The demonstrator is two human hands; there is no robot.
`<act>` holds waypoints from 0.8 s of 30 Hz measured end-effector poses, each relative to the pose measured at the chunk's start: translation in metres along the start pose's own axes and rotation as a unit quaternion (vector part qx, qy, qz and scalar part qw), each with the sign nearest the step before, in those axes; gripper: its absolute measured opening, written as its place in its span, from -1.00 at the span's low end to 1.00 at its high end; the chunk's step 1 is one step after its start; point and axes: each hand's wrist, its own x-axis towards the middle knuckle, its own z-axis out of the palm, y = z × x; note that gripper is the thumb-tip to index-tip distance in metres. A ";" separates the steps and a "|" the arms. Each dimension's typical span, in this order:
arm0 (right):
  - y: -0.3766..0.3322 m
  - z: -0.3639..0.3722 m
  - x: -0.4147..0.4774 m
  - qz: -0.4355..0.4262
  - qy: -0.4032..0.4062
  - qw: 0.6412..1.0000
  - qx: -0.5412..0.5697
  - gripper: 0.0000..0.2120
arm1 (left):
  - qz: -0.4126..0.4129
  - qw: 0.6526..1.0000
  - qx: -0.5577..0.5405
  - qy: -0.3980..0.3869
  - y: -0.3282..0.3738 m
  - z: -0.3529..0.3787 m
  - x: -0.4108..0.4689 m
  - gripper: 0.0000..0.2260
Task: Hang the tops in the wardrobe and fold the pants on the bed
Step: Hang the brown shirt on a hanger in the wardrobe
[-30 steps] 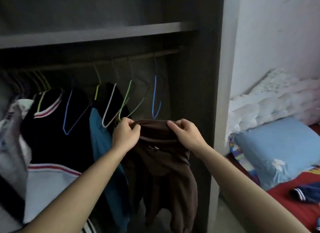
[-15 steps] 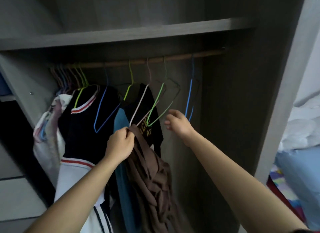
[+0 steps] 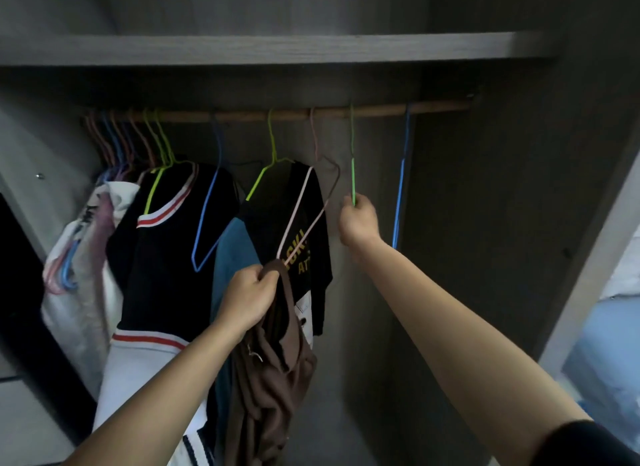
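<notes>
A brown top [image 3: 273,372] hangs bunched from my left hand [image 3: 247,297], which grips it by the collar in front of the hanging clothes. My right hand [image 3: 358,219] is raised higher and closed on the lower end of an empty green wire hanger [image 3: 353,174] that hangs from the wooden rail [image 3: 374,110]. A bare pink hanger [image 3: 304,209] hangs just left of it and a bare blue hanger [image 3: 401,188] just right. The bed and the pants are out of sight.
Black tops [image 3: 162,243] and a teal garment [image 3: 230,254] hang on the rail's left half, with several empty hangers [image 3: 128,139] bunched at the far left. A shelf [image 3: 277,49] runs above the rail. The wardrobe's side panel [image 3: 588,257] stands right; blue bedding [image 3: 609,344] shows beyond.
My right hand let go of the brown top, rose to the rail side and closed on the green hanger. The left hand alone holds the top, which now dangles. My view swung left.
</notes>
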 end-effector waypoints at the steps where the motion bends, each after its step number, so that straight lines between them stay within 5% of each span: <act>1: 0.004 -0.007 0.001 -0.010 0.000 1.000 0.001 -0.62 | -0.001 1.000 -0.001 0.001 0.001 0.002 0.002 -0.68; 7: 0.010 -0.049 0.014 -0.042 -0.001 0.999 0.019 -0.79 | -0.003 1.000 -0.005 -0.021 0.003 0.015 0.007 -0.73; 24: -0.010 -0.059 0.016 -0.040 -0.050 0.994 0.087 -0.83 | -0.015 1.000 -0.014 -0.010 0.012 0.024 -0.006 -0.87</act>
